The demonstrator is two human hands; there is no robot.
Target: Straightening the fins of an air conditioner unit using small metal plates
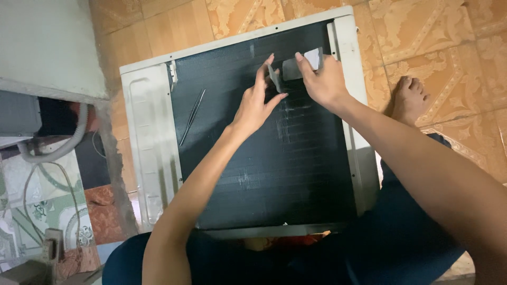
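A white-framed air-conditioner unit [153, 158] lies flat on the tiled floor, its black finned coil [296, 174] facing up. My left hand [256, 103] hovers over the upper coil, pinching a small thin grey piece [274, 78] between thumb and fingers. My right hand [323, 79] presses a flat grey rectangular tool [306, 64] against the fins near the top right of the coil. The two hands almost touch. A pair of metal tweezers [192, 116] rests on the coil to the left of my left hand.
My bare foot [409, 97] rests on the orange patterned tiles right of the unit. A grey wall edge and step [53, 47] stand at upper left, with a corrugated hose and cables [58, 150] over patterned tiles below. My dark-trousered legs border the unit's near edge.
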